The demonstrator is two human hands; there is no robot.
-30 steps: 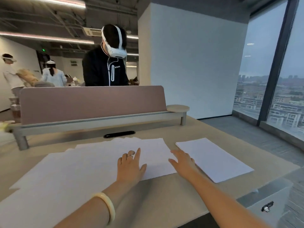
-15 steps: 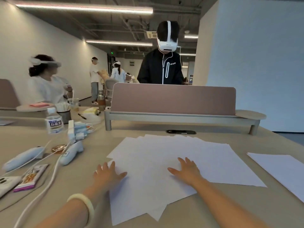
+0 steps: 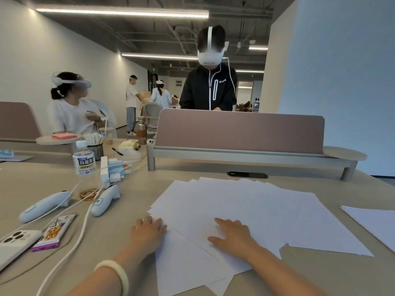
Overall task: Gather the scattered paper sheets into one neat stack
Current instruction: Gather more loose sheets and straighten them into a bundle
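One stray sheet [image 3: 376, 223] lies well right of the right hand [image 3: 234, 237], which, like the left hand [image 3: 147, 231], rests flat-fingered on the fanned pile [image 3: 245, 201].

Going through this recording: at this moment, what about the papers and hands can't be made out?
Head view only.
- The overlapped pile: sheet count unreadable; white edges merge.
- The separate sheet: cut off by the right frame edge.
- The left hand: whether its fingertips touch the pile's edge or the desk is unclear.
- The right hand: covers the paper beneath it.
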